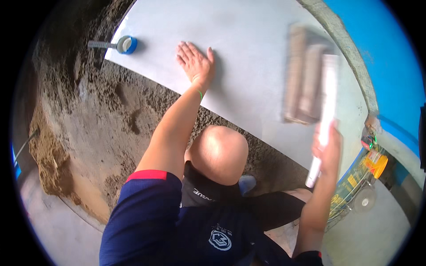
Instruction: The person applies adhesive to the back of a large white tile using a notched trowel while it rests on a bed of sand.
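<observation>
My left hand lies flat on a large white tile, fingers spread and nothing in its grasp. My right hand is closed round a white stick that reaches forward over the tile's right part. Beside the stick's far part is a brown block with a raised bar along it, like a float. Block, stick and hand are smeared by motion; I cannot tell whether the block is joined to the stick or touches the tile.
At the tile's far-left corner sits a blue ring-shaped tool with a grey ribbed handle. Rough wet mortar covers the floor at left. A blue wall stands at right, near a small device with a green light and a grey wheel.
</observation>
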The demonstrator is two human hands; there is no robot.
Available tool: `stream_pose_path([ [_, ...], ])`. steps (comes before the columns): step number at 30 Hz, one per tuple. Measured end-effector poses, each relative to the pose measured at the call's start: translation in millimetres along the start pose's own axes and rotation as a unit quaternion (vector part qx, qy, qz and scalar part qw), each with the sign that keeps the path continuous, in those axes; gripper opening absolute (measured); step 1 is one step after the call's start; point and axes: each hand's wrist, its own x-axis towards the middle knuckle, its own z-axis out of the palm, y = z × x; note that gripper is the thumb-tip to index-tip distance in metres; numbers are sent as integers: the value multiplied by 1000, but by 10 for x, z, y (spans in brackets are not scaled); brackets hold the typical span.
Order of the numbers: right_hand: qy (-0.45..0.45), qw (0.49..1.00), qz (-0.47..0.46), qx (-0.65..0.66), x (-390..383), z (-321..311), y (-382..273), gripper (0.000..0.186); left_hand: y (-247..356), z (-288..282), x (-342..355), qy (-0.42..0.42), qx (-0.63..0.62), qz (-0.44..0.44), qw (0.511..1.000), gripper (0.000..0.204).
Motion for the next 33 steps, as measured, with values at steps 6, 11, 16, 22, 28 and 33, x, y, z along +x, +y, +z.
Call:
stream_pose_path([
  [6,250,862,-288,-334,-206,-235,1083,40,35,109,-76,26,9,19,999,83],
  [11,60,929,-57,-360,630,306,1860,66,219,58,26,30,-12,25,999,79],
  [16,-77,997,19,-7,280,269,-127,53,-27,-4,-16,3,3,-4,1000,75],
  [22,185,909,-371,-55,-87,-114,191,49,86,1,-85,5,-32,7,999,73],
  [28,35,905,-150,-395,854,778,1532,56,55,-83,-66,24,-52,19,998,71],
  [33,34,927,-207,-311,1385,1115,1138,69,-242,-64,-92,9,-97,125,987,76],
])
